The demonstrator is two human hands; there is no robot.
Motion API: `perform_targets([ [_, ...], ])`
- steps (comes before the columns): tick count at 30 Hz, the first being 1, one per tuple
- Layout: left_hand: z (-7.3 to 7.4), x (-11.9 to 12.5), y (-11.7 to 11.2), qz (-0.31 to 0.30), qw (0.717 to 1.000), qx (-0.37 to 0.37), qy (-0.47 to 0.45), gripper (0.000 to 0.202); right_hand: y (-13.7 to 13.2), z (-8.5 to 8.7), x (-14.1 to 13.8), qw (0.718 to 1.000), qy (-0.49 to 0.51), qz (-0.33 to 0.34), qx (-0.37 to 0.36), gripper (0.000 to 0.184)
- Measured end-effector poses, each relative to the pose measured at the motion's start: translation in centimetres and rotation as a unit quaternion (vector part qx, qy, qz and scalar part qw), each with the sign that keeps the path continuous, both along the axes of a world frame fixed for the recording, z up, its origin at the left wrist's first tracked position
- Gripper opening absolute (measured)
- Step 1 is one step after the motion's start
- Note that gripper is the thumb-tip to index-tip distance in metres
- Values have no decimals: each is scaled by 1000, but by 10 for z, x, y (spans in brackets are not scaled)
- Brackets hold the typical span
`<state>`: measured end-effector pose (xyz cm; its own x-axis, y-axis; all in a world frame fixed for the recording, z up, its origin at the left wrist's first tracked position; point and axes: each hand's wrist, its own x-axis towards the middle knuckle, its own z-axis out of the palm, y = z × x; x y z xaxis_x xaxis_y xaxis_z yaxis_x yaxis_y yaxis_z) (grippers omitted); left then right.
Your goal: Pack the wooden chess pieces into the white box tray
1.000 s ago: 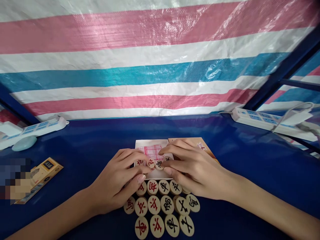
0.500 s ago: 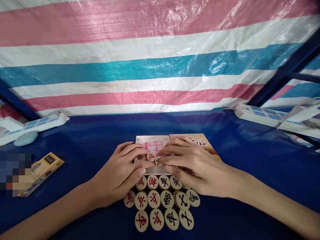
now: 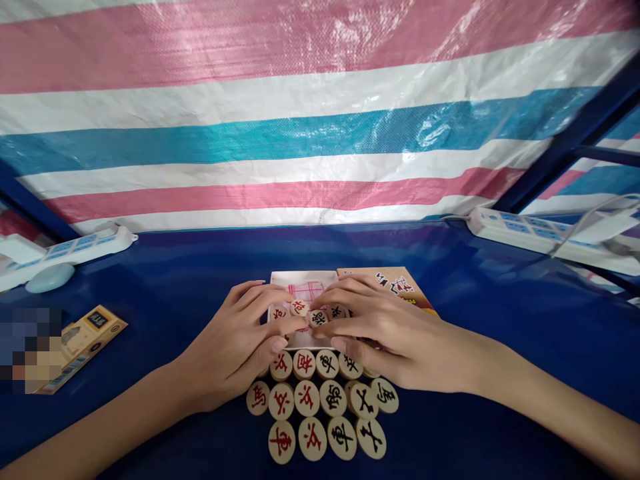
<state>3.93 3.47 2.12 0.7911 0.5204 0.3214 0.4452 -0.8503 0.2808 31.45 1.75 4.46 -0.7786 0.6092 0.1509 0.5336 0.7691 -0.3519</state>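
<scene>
Round wooden chess pieces with red and black characters lie in rows on the blue table in front of me. Behind them sits a shallow white box lined with a red grid sheet. My left hand has its fingers curled over the box's left side, pinching a red-marked piece. Over the right side, my right hand presses its fingertips on a black-marked piece in the box. More pieces lie half hidden under both hands.
The tan box lid lies behind my right hand. White power strips run along the far left and far right. A pale mouse and a yellow packet lie at the left. A striped tarp hangs behind.
Both hands stayed over the box while their fingers shifted the pieces a little; the red-marked piece now sits slightly farther back. The view dropped slightly.
</scene>
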Motion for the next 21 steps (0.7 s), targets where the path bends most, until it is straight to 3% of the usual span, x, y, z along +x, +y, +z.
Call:
perform_targets([
  [6, 1, 0, -1, -12, 1000, 4, 7, 39, 0, -2, -1, 1000, 9, -19, 21, 24],
  [9, 2, 1, -2, 1, 999, 10, -42, 35, 0, -3, -1, 998, 24, -43, 44, 27],
  [12, 4, 2, -3, 21, 999, 11, -35, 32, 1, -5, -1, 996, 36, -62, 58, 30],
  [15, 5, 2, -2, 31, 1000, 7, -3, 33, 2, -9, -1, 995, 33, -71, 64, 29],
  [21, 7, 4, -3, 19, 999, -13, -41, 29, 2, -13, -1, 995, 22, -74, 61, 26],
])
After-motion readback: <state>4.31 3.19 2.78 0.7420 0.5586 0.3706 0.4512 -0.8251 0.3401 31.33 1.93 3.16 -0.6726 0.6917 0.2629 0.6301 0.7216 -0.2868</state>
